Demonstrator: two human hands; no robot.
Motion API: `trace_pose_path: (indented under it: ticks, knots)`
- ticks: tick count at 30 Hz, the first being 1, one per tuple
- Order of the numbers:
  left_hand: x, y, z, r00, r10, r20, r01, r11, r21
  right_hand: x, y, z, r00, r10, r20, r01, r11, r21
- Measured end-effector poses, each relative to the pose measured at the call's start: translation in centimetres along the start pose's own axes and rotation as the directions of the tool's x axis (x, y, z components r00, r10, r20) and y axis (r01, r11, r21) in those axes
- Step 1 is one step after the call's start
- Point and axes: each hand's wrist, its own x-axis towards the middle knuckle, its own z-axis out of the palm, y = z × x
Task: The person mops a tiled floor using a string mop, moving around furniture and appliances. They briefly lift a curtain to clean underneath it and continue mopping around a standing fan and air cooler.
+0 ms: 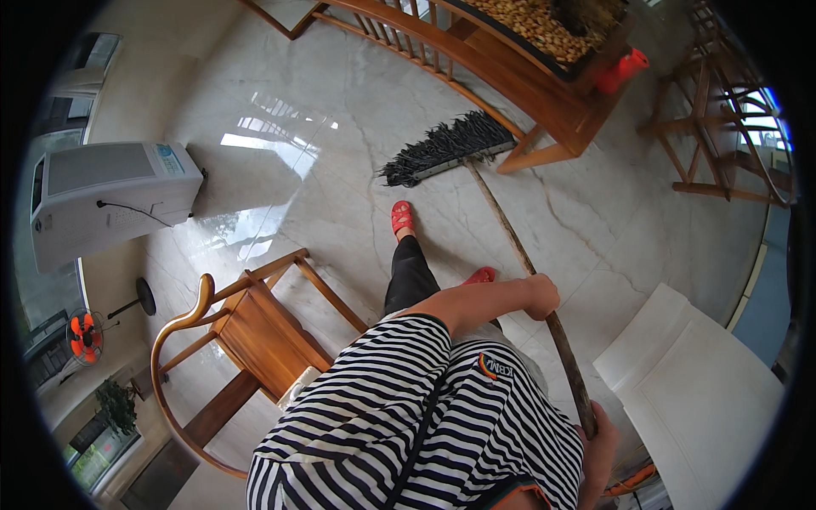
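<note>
We hold a long-handled broom (476, 170) slantwise in front of us. Its black bristle head lies on the pale marble floor (340, 102), just beside the foot of a wooden bench frame (527, 85), and the brown stick runs down and to the right toward our body.

Our left hand (541, 296) is wrapped around the middle of the stick, with the bare forearm reaching across our chest. Our right hand (597, 438) is closed around the upper end of the stick, low at the right of the view. Both hands are clenched on the handle, fingers curled tight.

Below the arms we see our striped black-and-white shirt (408, 416), dark trousers and red sandals (401, 218); one foot is stepped forward, near the bristles, the other mostly hidden under the left forearm.

To our left stands a wooden armchair (246, 331) with a curved back rail, close by our side. Farther left a white boxy appliance (110, 200) sits against the wall with a dark cord across its face. Atop the bench lies a bed of yellowish pebbles (527, 25), and a red object (622, 70) rests at its corner. A white slab-like piece of furniture (697, 391) is at our right, near the right hand.
</note>
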Motion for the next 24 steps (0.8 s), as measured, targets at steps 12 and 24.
trace_pose_path:
  ticks: [12, 24]
  knots:
    - [1.9, -1.2, -4.1, 0.958, -0.099, -0.269, 0.074, 0.992, -0.101, 4.6, -2.9, -6.9, 0.993, -0.088, -0.076, 0.074, 0.983, -0.171]
    - [2.7, -5.5, -9.8, 0.751, -0.362, -0.553, 0.221, 0.926, -0.306, 12.5, -10.6, -15.0, 0.934, -0.356, 0.007, 0.318, 0.825, -0.466]
